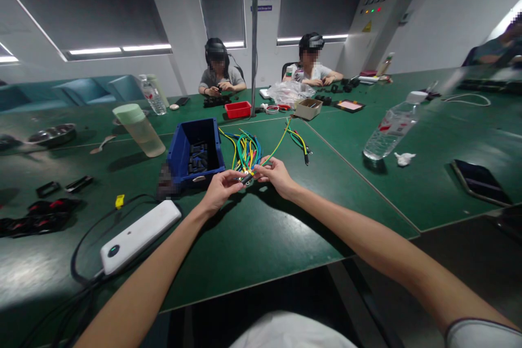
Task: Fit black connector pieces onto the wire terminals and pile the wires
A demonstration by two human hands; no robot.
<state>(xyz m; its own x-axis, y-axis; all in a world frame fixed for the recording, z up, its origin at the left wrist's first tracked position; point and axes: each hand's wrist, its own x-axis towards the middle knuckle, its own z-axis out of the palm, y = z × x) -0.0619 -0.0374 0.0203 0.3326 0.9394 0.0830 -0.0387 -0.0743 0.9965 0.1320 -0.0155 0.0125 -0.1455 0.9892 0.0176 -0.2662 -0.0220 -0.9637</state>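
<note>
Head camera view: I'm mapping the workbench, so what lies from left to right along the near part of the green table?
Black clips → white device → blue bin → left hand → right hand → water bottle → dark phone.

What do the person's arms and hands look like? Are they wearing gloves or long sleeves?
No gloves and no long sleeves. The left hand and the right hand are bare, and both forearms are uncovered all the way back. Only the edge of a short white sleeve with a dark trim shows on the right arm. I can see no watch, rings or bracelets.
</note>
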